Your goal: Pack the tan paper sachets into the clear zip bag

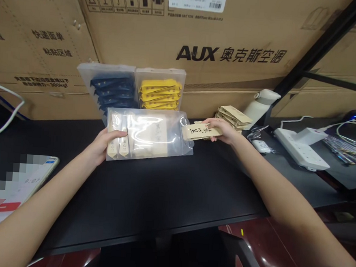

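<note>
My left hand [102, 146] grips the left end of a clear plastic box [177, 145], thumb across its front. Inside the box, cream paper packets [149, 137] with dark lettering show through the glossy plastic. At the box's right end, where a flap shows, my right hand [222, 130] pinches a cream packet [201, 132] with black handwritten-style characters. The packet's left tip meets the box's opening; how far it reaches inside I cannot tell. Behind my right hand a pile of similar cream packets [234, 116] lies on the black table [161, 201].
Two upright clear boxes hold dark blue packets [115, 90] and yellow packets [161, 92]. Large cardboard cartons [203, 33] stand behind. A white bottle [260, 106], a power strip [301, 148] and a bundle of pens [348, 145] are at right. A phone [37, 180] is at left.
</note>
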`<control>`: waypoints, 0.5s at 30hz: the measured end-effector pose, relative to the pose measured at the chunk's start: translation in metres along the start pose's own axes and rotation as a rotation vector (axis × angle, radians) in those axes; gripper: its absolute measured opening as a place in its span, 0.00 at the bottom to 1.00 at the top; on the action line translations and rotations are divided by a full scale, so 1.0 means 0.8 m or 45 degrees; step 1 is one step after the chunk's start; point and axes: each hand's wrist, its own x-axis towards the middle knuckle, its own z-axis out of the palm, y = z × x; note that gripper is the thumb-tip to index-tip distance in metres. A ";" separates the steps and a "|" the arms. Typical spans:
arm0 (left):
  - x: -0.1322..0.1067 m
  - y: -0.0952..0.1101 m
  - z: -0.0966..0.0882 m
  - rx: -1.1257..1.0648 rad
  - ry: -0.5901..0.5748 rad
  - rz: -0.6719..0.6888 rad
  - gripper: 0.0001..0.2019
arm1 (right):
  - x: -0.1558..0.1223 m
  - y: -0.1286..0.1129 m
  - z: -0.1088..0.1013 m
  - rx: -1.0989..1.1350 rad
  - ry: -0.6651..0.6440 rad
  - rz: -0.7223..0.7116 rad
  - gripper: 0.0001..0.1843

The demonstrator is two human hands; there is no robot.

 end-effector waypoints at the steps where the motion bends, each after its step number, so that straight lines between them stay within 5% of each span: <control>1: 0.001 -0.001 -0.001 -0.001 -0.013 0.004 0.21 | 0.000 0.000 0.001 0.033 -0.015 -0.002 0.17; 11: 0.007 -0.009 -0.008 0.050 -0.109 0.006 0.22 | -0.011 -0.006 0.028 0.097 0.060 -0.071 0.17; 15: 0.008 -0.012 -0.008 0.045 -0.103 0.022 0.22 | -0.014 -0.003 0.032 0.032 -0.061 -0.122 0.24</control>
